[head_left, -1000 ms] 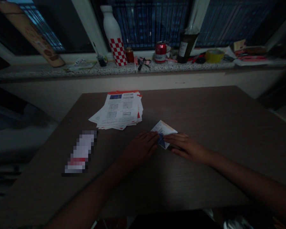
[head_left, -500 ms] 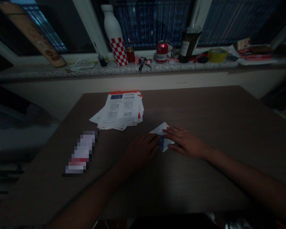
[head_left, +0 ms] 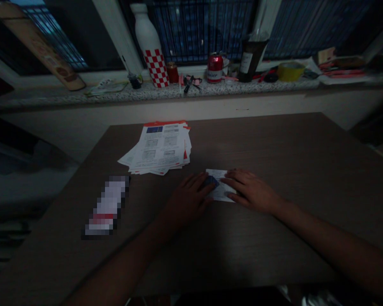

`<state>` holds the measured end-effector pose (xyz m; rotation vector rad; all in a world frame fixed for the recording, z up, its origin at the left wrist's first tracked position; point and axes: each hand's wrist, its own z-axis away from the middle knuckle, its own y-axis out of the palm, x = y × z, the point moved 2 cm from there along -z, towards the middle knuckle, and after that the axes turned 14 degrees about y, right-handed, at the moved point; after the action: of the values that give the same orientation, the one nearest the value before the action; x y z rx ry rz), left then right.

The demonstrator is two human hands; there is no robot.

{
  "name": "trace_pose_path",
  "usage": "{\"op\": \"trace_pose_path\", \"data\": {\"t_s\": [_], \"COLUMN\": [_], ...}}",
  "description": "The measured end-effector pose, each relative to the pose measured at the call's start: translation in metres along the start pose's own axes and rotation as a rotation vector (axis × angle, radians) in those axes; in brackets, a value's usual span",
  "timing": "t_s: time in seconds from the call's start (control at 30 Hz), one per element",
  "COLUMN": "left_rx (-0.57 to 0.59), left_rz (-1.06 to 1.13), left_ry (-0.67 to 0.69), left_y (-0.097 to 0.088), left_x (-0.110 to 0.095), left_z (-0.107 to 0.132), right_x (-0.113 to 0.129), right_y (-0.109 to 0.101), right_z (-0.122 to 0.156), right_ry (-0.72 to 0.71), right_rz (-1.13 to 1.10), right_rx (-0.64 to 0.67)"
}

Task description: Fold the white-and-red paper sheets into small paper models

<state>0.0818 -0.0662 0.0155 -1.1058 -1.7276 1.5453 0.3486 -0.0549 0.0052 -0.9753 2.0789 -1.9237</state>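
Observation:
A small folded sheet of white paper [head_left: 221, 192] with a dark blue patch lies on the brown wood-grain table [head_left: 258, 144], held between my hands. The fingertips of my left hand [head_left: 188, 199] rest on the blue part at the sheet's left side. My right hand [head_left: 252, 191] presses its fingers flat on the right part of the sheet. Part of the sheet is hidden under my fingers.
A stack of printed sheets with red edges [head_left: 159, 146] lies beyond my left hand. Left of it is a pixelated, blurred object [head_left: 107, 206]. Behind the table, a granite sill holds a checkered white bottle [head_left: 150, 46], a red can [head_left: 215, 68] and yellow tape [head_left: 291, 71].
The folded paper has gone from a pointed, tilted shape to a flatter, squarer one lying on the table. My right hand has shifted slightly right along it.

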Motion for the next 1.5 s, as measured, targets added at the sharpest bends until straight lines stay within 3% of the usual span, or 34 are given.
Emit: {"op": "trace_pose_path", "data": {"t_s": [0.4, 0.87, 1.37, 1.5], "left_rx": [-0.018, -0.108, -0.082, -0.099], "left_rz": [0.010, 0.106, 0.207, 0.224], "left_ry": [-0.009, -0.004, -0.058, -0.048], "left_y": [0.001, 0.007, -0.009, -0.002], "left_x": [0.000, 0.006, 0.021, 0.029], "left_z": [0.001, -0.002, -0.023, -0.033], "right_x": [-0.001, -0.004, -0.014, -0.018], "right_y": [0.010, 0.005, 0.009, 0.009], "right_z": [0.005, -0.003, -0.008, -0.009], "right_ry": [-0.012, 0.037, 0.058, 0.037], "right_rz": [-0.055, -0.233, -0.251, -0.266], "right_rx": [0.036, -0.070, -0.144, -0.121]}}
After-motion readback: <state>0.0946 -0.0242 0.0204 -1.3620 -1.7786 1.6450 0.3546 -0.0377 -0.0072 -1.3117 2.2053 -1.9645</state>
